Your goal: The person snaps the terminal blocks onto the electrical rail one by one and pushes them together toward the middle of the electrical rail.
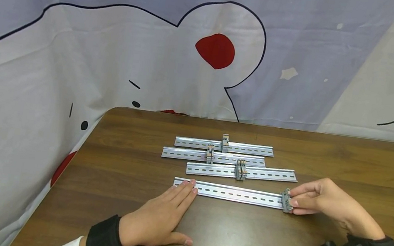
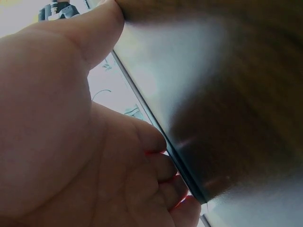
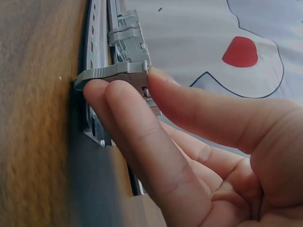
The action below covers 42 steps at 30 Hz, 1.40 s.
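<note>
A slotted metal DIN rail (image 1: pixel 236 194) lies crosswise on the table, nearest to me. Flat over its left end, my left hand (image 1: pixel 159 216) presses with straight fingers, the thumb spread out to the side. At the right end of that rail, a grey terminal block (image 1: pixel 286 200) sits across it. My right hand (image 1: pixel 325 202) pinches this block between thumb and fingers. The right wrist view shows the fingertips against the block's side (image 3: pixel 113 72), with the rail end sticking out past it. In the left wrist view, the palm hides most of the rail.
Behind the near rail lie three more DIN rails (image 1: pixel 273 175) (image 1: pixel 177 153) (image 1: pixel 253 150), one behind the other, each bearing grey terminal blocks (image 1: pixel 241 170). The brown wooden table (image 1: pixel 241 238) ends at a printed curtain (image 1: pixel 134 55) along the back and left.
</note>
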### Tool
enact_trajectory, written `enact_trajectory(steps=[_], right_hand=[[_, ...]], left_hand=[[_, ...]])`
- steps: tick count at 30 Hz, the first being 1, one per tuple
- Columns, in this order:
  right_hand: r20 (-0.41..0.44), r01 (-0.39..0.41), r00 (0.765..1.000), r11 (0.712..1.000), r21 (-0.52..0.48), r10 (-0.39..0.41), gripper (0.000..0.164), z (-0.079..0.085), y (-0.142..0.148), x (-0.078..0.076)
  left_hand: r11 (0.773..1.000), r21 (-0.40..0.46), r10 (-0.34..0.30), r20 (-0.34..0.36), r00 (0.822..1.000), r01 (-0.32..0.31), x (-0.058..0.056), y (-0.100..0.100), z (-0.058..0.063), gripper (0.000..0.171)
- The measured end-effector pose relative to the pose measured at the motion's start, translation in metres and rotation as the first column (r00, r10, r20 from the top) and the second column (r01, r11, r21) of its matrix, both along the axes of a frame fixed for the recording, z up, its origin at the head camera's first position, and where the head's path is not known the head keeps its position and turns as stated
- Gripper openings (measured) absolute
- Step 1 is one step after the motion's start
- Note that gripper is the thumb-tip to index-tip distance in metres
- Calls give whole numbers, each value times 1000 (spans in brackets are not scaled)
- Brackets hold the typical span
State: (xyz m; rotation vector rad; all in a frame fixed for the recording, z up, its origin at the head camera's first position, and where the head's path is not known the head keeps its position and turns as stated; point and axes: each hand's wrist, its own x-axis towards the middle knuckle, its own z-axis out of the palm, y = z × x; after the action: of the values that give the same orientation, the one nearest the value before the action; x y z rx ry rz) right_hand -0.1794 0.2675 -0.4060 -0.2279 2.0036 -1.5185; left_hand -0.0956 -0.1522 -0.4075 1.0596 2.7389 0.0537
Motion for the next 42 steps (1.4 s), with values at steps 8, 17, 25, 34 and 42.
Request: enact_trajectory(steps=[8, 17, 25, 34, 42], right_hand=[[6, 24, 1000, 999, -30, -24, 52, -5, -10, 1], [-3, 31, 1000, 996, -79, -31, 52, -9, -19, 2], [9, 35, 999, 995, -94, -35, 51, -10, -29, 2], [-9, 43, 999, 991, -124, -45, 49, -11, -46, 4], [-7, 45, 999, 989, -142, -46, 48, -13, -66, 2]], left_hand=[[1000, 4, 6, 19, 1000, -6, 0, 0, 0, 106], [1000, 4, 5, 35, 999, -5, -1, 1, 1, 105], [1000, 0, 3, 47, 999, -3, -2, 1, 2, 105], [1000, 30, -4, 30, 1000, 3, -1, -1, 0, 105], [999, 32, -5, 43, 999, 3, -1, -1, 1, 105]])
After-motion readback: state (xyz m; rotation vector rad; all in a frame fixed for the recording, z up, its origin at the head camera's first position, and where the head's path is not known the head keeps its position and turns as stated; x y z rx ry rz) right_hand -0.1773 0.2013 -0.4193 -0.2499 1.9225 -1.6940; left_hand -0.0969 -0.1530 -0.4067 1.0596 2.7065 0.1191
